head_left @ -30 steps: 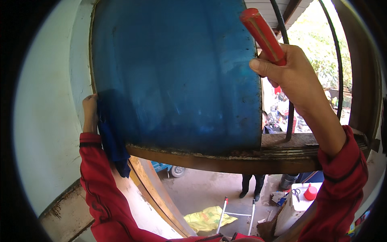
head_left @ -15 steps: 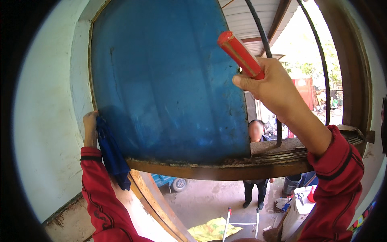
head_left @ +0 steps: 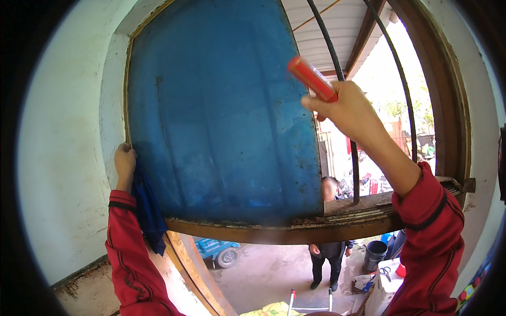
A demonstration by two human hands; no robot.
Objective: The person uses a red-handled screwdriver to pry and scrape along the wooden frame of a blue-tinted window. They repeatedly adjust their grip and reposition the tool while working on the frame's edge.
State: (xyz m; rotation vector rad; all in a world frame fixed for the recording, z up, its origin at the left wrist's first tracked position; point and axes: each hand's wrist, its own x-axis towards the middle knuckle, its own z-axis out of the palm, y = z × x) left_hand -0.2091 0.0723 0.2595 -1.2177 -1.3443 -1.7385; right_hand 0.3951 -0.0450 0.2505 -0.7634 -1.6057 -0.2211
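Note:
A large blue sheet panel fills the left and middle of a wooden window frame. At the panel's left edge my left hand is closed, with a dark blue cloth hanging below it; the fingertips are partly hidden. My right hand grips a short red cylinder in front of the panel's right edge and the window bars. Its free end points up and left, and the end inside my palm is out of sight.
Black metal bars stand in the uncovered right part. Beyond and below, a person stands facing me. A white box bears scissors; a black bucket is near it. A blue cart and white ladder rails show underneath.
My view has shifted, so the panel's lower edge sits lower and more of the person shows. Both hands keep their holds, the right one slightly lower in the picture.

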